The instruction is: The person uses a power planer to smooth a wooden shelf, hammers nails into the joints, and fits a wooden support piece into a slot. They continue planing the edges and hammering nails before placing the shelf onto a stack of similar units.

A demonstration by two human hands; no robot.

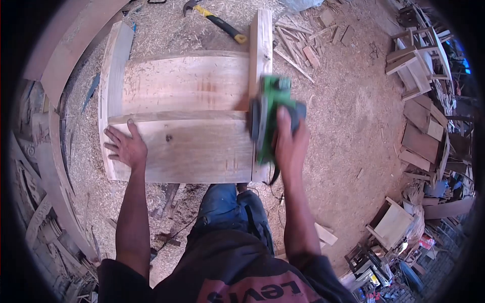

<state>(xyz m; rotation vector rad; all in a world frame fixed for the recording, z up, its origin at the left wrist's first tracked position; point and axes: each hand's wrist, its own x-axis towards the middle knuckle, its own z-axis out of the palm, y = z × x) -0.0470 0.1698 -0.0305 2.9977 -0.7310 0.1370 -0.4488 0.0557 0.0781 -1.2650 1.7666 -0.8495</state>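
Note:
My right hand (pixel 291 144) is wrapped round a green electric planer (pixel 270 121), which is blurred by motion. The planer lies against the right side post (pixel 261 38) of a wooden frame, partly covering it. A dark cord trails from its near end. At the frame's left, my left hand (pixel 129 147) rests flat with fingers spread on the near board (pixel 202 151), close to the left side post (pixel 112 76). A second, curved-looking board (pixel 189 83) spans the posts farther away. The near board has a dark knot.
A hammer (pixel 217 22) with a yellow and black handle lies beyond the frame. Wood shavings cover the floor. Offcuts (pixel 298 48) lie at the upper right, and wooden pieces (pixel 422 126) are piled along the right. Large curved boards (pixel 60 65) stand at the left.

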